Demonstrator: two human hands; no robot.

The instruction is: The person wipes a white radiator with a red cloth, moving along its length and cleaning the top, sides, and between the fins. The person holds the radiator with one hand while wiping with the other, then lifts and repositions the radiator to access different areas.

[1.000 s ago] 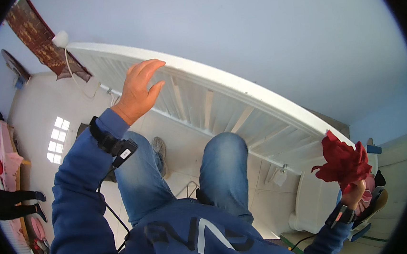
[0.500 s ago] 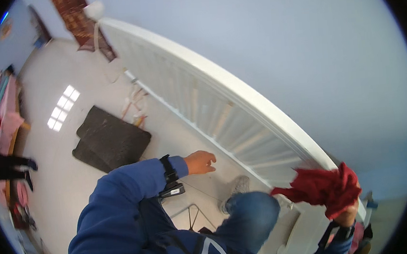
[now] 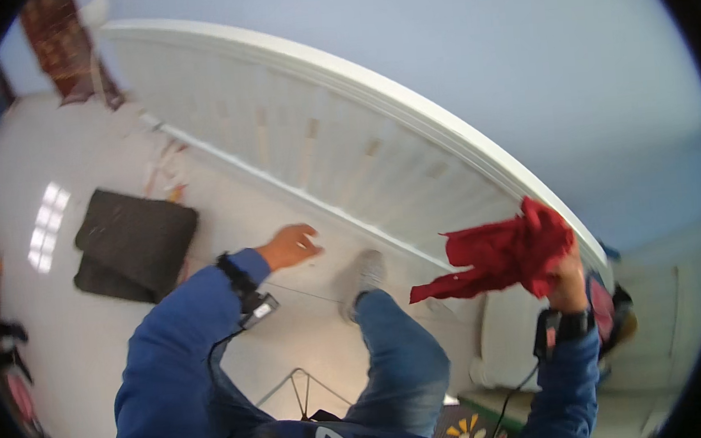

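My right hand [image 3: 568, 284] grips a crumpled red cloth [image 3: 497, 253] that hangs from it toward the left in loose strips. The cloth is over the right end of the long white panel [image 3: 339, 67], close to its top ledge; whether it touches the ledge I cannot tell. Empty and held out over the floor, my left hand [image 3: 289, 246] has loosely bent fingers with the thumb apart from them. Dark devices are strapped around both wrists.
On the tiled floor at left lies a folded dark grey mat [image 3: 134, 244], with pale strips [image 3: 170, 171] by it. A white round-cornered piece [image 3: 507, 330] stands below the cloth. A thin metal frame [image 3: 301, 387] is near my legs, a patterned mat [image 3: 470, 430] at lower right.
The view has swung, so the floor mat and panel sit farther left. My right hand, still holding the red cloth, has come up and slightly left in view. My left hand stays empty.
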